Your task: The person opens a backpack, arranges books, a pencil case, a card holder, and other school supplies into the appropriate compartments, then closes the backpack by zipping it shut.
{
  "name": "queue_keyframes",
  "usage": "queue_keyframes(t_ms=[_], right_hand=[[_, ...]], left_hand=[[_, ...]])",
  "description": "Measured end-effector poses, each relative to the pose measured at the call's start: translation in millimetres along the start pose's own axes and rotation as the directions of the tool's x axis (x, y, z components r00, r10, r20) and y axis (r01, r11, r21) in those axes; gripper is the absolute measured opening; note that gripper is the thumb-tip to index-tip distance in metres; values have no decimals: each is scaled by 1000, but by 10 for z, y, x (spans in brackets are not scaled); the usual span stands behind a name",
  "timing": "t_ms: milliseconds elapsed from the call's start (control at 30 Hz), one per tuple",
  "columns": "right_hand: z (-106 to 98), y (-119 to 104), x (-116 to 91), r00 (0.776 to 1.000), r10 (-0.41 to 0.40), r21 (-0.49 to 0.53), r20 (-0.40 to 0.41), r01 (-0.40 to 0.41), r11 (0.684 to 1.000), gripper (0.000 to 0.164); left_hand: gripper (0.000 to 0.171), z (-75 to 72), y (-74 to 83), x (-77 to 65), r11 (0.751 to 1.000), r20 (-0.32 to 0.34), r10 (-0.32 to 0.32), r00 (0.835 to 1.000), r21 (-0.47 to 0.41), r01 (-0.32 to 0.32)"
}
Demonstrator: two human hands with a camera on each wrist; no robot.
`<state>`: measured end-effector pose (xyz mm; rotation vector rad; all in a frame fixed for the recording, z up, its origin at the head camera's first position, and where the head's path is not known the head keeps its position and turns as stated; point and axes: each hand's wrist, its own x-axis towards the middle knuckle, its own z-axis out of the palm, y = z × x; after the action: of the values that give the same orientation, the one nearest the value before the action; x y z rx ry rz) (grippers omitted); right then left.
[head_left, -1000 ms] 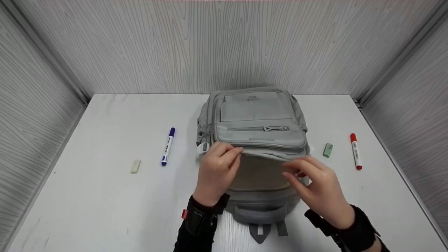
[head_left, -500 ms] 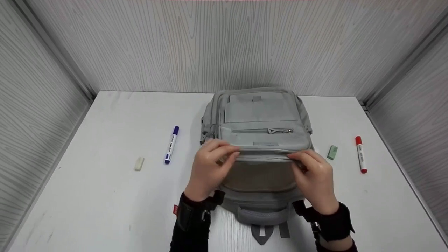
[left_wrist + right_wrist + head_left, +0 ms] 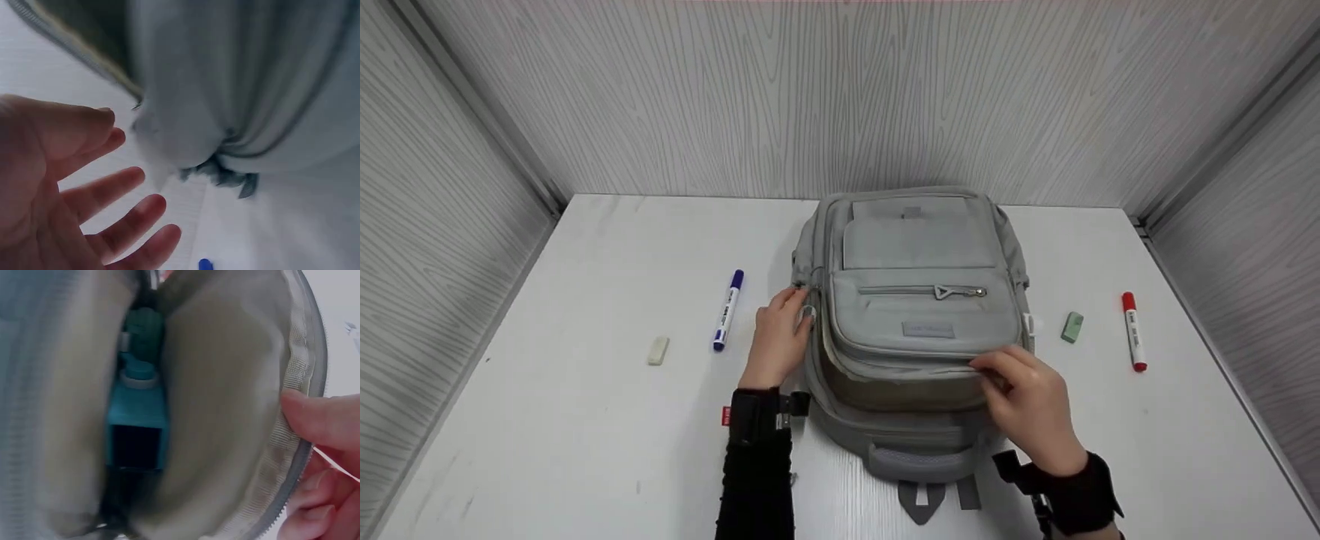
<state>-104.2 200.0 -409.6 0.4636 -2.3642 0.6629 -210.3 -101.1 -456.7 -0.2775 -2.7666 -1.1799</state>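
Observation:
A grey backpack (image 3: 915, 240) lies on the table with its main compartment partly unzipped, the opening towards me. My right hand (image 3: 1031, 405) pinches the zipped edge (image 3: 298, 377) of the front flap between thumb and fingers. Inside, the right wrist view shows a teal container (image 3: 138, 402) with a dark square panel and a cap, and a darker green thing (image 3: 145, 329) behind it. My left hand (image 3: 776, 341) is at the bag's left side, by a white round piece on it. In the left wrist view its fingers (image 3: 129, 225) are spread and hold nothing.
Left of the bag lie a blue marker (image 3: 727, 311) and a cream eraser (image 3: 658, 351). To its right are a green eraser (image 3: 1072, 327) and a red marker (image 3: 1135, 334). Grey wood-grain panels (image 3: 780, 97) enclose the table at the back and sides.
My right hand has taken hold of the flap's edge and drawn it towards me, narrowing the opening. My left hand has left that edge and moved left to the bag's side.

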Motion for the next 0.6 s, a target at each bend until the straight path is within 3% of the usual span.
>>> queue_keyframes(t_ms=[100,233,400,467,533,567,600], right_hand=[[45,35,-125,997,44,-37,60,-41,998,32],[121,72,-289,984,127,-95,123,-115,989,28],[176,107,-446,953,267,-213,143,-233,949,8],[149,96,-495,921,353,-240,166,-309,920,7],[96,75,-536,874,436,-229,214,-389,892,16],[61,56,-547,838,482,-208,257,-439,874,22],[18,27,-554,786,535,-195,311,-498,845,29]], left_hand=[[47,51,-19,0,998,78,-57,995,6,56],[49,45,-40,-11,989,177,-142,974,-11,147],[45,21,-33,-44,986,212,-142,967,-62,158],[44,15,-21,-66,984,229,-138,964,-79,159],[44,10,-6,-83,981,249,-140,958,-94,168],[45,6,2,-89,981,258,-141,956,-97,170],[45,3,8,-91,980,263,-142,954,-99,173]])
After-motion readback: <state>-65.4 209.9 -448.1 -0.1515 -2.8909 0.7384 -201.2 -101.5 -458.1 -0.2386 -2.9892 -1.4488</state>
